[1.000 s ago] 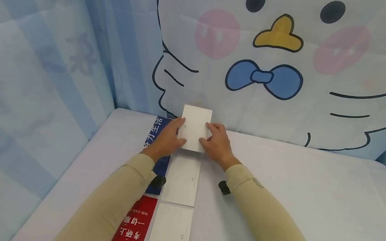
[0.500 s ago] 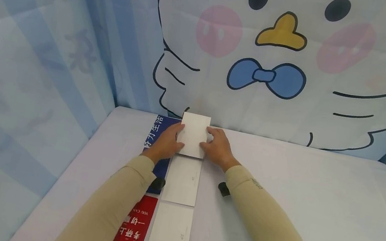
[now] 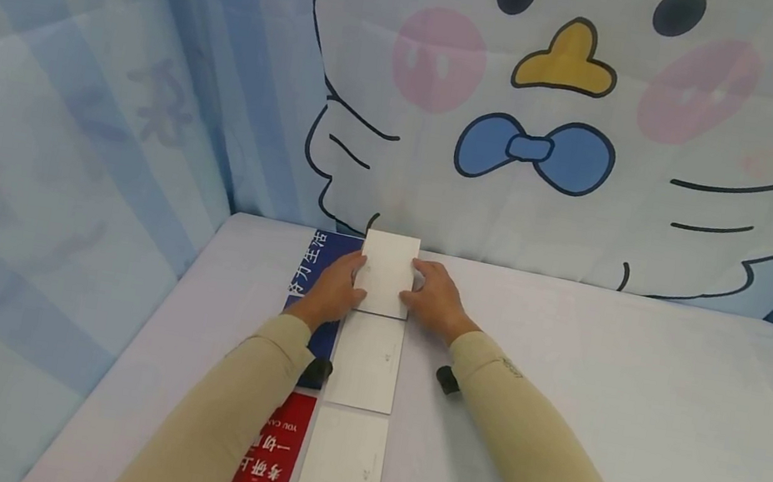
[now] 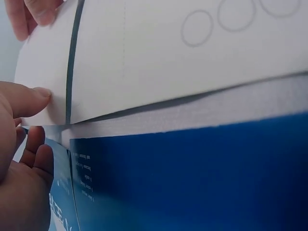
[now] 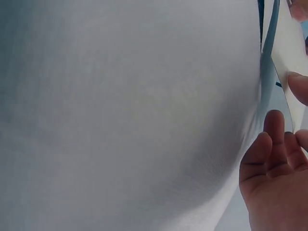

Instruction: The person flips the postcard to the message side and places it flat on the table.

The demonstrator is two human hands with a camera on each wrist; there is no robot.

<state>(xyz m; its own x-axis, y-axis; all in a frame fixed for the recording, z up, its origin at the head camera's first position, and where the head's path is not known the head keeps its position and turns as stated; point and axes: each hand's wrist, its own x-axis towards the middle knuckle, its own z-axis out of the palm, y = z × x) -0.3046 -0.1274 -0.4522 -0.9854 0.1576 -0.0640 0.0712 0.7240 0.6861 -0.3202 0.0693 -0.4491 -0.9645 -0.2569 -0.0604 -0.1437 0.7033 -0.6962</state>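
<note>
The thumb and index finger of the left hand (image 3: 332, 287) grip the left edge of the far white card (image 3: 386, 275); in the left wrist view, the thumb rests on the card's face and the other fingers curl beside its edge. The thumb and index finger of the right hand (image 3: 438, 301) grip the opposite edge. The far white card is thus held between both hands at the back of the table (image 3: 595, 409). Whether it lies fully flat cannot be determined.

The near edge of this card adjoins the middle white card (image 3: 365, 362), with a thin dark line between them. The near white card (image 3: 340, 470) continues the column toward the person. To the left of the column are the far blue card (image 3: 336, 254), with white characters, the near blue card (image 3: 324, 339), partly covered by the left arm, and the red card (image 3: 272, 459), with inverted white lettering.

Beige sleeves (image 3: 543, 451) cover both arms. Behind the table hangs a curtain (image 3: 395, 183) printed with a cartoon figure wearing a blue bow tie.
</note>
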